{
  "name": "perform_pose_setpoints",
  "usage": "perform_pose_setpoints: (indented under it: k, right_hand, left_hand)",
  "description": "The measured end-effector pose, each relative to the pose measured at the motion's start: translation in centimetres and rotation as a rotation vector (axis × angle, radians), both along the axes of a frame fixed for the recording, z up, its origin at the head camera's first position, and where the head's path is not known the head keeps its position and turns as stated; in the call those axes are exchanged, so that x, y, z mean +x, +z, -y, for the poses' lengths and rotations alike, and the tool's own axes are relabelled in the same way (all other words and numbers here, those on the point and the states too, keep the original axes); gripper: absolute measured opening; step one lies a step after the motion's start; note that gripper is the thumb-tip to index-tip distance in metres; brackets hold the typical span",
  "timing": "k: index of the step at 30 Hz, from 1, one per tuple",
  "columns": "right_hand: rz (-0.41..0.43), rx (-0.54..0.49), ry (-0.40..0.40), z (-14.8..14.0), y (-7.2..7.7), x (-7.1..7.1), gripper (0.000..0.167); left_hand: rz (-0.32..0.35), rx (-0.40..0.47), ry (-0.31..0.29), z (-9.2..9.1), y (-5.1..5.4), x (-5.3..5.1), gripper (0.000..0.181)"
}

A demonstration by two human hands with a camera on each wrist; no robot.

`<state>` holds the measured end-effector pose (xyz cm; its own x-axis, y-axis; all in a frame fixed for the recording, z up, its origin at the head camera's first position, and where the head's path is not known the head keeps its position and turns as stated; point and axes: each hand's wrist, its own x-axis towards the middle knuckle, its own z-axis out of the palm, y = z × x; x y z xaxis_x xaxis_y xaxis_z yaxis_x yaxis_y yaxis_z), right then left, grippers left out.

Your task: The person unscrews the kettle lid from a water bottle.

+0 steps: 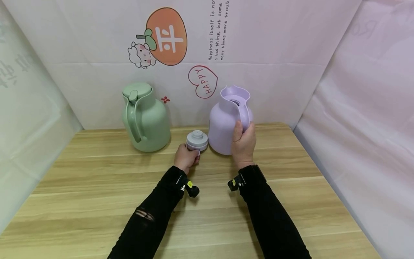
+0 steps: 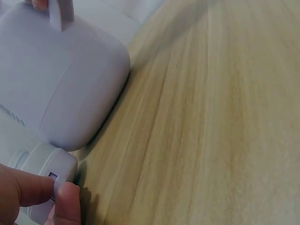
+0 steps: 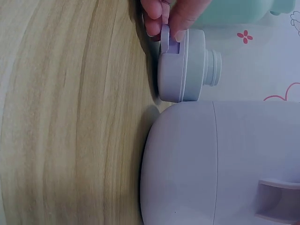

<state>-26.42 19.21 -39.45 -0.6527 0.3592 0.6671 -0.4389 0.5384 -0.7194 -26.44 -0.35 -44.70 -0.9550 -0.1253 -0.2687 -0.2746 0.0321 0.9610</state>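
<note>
A lilac thermos jug (image 1: 223, 124) stands upright toward the back of the wooden table, its mouth uncovered. My right hand (image 1: 244, 145) grips its handle. Just left of the jug is its grey and lilac lid (image 1: 197, 139), turned upside down with the stepped plug upward. My left hand (image 1: 186, 158) pinches the small tab on the lid's near side between thumb and finger, as the left wrist view shows with the tab between the fingertips (image 2: 68, 199). The lid is at or very near the tabletop; whether it touches is hard to tell.
A green thermos jug (image 1: 150, 124) with its lid on stands to the left, handle facing me. Behind both jugs hangs a white printed cloth (image 1: 275, 64), and cloth walls flank the table (image 1: 97, 187) on both sides.
</note>
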Motion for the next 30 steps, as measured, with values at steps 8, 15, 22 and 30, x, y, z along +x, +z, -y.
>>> perform_pose_setpoints:
  k: [8,15,22,30]
  right_hand:
    - [0.004,-0.005,0.002,-0.09,0.1,-0.2,0.073]
    - [0.005,-0.006,-0.008,-0.2,0.15,-0.34,0.069]
    - [0.012,-0.003,-0.018,-0.24,0.19,-0.3,0.069]
    - [0.018,-0.002,-0.019,-0.28,0.16,-0.19,0.066]
  left_hand:
    - [-0.015,-0.114,0.004,-0.07,-0.49,-0.84,0.042]
    - [-0.043,-0.193,0.001,-0.14,-0.53,-1.01,0.043]
    - [-0.059,-0.263,-0.021,-0.25,-0.37,-0.86,0.033]
    - [-0.076,-0.306,-0.032,-0.28,-0.25,-0.52,0.029]
